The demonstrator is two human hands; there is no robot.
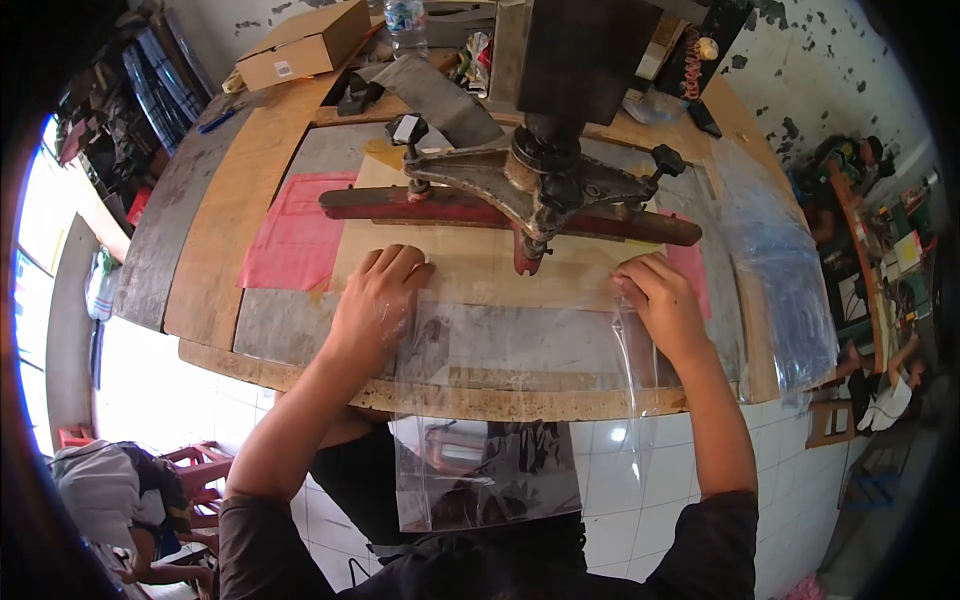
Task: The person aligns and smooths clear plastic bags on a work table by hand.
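Observation:
A clear plastic sheet [520,345] hangs over the front edge of the worktable [500,403], its lower part dangling above my lap. My left hand [388,290], fingers curled, holds its upper left corner. At the upper right corner my right hand [650,290] pinches the plastic between thumb and fingers. Both hands rest on a pale yellowish sheet [470,262] with pink patches [298,235] beside it. Just beyond my hands is a press with a long red bar [450,208] under a black metal bracket [480,180]; a gap between bar and table cannot be made out.
A stack of clear plastic [785,290] drapes over the right table edge. At the back are a cardboard box [305,50], a water bottle [405,25], a grey sheet [435,100] and a black phone [703,119]. Other people are at the lower left and far right.

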